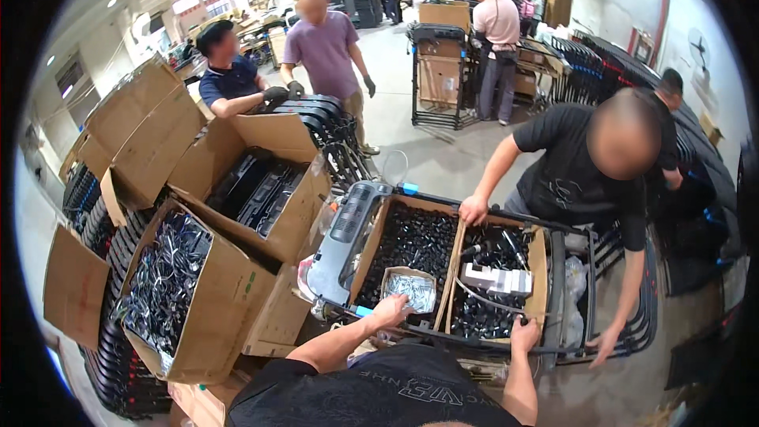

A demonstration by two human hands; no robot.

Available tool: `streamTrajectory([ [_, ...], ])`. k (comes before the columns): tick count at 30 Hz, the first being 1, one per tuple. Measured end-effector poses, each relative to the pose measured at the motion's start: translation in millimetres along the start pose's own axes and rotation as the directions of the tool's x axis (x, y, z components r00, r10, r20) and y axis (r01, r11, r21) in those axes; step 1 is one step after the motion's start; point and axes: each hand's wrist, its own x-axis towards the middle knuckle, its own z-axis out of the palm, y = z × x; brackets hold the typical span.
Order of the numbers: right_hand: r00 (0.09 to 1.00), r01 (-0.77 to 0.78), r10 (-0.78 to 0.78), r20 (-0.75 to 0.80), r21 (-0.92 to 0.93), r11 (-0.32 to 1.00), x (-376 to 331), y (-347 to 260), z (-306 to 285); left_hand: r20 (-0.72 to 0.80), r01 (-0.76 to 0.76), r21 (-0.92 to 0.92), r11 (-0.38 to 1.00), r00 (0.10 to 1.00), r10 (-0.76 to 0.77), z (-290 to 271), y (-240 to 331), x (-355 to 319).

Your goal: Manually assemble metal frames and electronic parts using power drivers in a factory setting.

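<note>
My left hand (390, 311) reaches into a small cardboard box (387, 288) of silvery screws (412, 292). Its fingers are bent together at the screws; what they grip is too small to make out. Under and around that little box spreads a carton of small black plastic parts (411, 237). Farther right, my right hand (524, 335) is closed around a small black part (521, 319) at the near edge of a second open carton (537, 269). Black parts, a white and grey block (496, 278) and a pen-like tool (514, 249) lie in that carton.
A black metal frame (443, 335) surrounds the cartons, with a grey plastic housing (348, 229) at its left. Large boxes of cables (170, 269) and black parts (261, 190) stand left. A co-worker (585, 166) leans over from the right; two people stand beyond the boxes.
</note>
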Motion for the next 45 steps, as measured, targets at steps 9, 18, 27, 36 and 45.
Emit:
streamTrajectory([
  [9, 0.982, -0.005, 0.024, 0.186, -0.102, 0.995, 6.4, 24.2, 19.4, 0.132, 0.173, -0.009, 0.985, 0.977, -0.17, 15.7, -7.8, 8.6],
  [18, 0.899, 0.074, 0.04, 0.435, -0.243, 0.967, 2.5, -5.9, 7.1, 0.172, 0.215, -0.041, 0.976, 0.963, -0.205, 7.9, -1.6, 1.5],
  [27, 0.753, 0.072, 0.177, 0.633, -0.347, 0.935, 9.5, 3.6, 22.7, 0.167, 0.243, -0.048, 0.969, 0.958, -0.232, 2.2, 2.8, -1.1],
  [36, 0.65, 0.074, 0.247, 0.718, -0.383, 0.921, 15.0, 1.3, 23.8, 0.161, 0.223, -0.049, 0.974, 0.964, -0.212, 2.8, 1.5, -1.9],
  [45, 0.753, 0.079, 0.17, 0.636, -0.343, 0.936, 10.5, 8.7, 26.4, 0.154, 0.213, -0.052, 0.976, 0.967, -0.203, 6.9, -1.2, -0.5],
])
